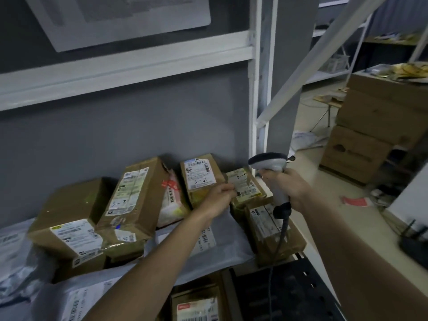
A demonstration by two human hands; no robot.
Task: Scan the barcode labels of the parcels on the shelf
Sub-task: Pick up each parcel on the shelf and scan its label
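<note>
"3-2" on parcel label point(201, 174) (handwritten)

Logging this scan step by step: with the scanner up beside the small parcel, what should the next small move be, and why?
Probably tip the scanner down at the small parcel and trigger. The left hand pinches that parcel's label edge, the right hand grips the scanner's handle, and its head sits just right of the label.

Stacked brown cartons point(379, 126) are standing at three o'clock, yellow packets point(410, 70) lying on top. A black router point(414, 244) is sitting on a desk point(361, 228) at four o'clock, and a white notice board point(120, 19) is hanging at eleven.
</note>
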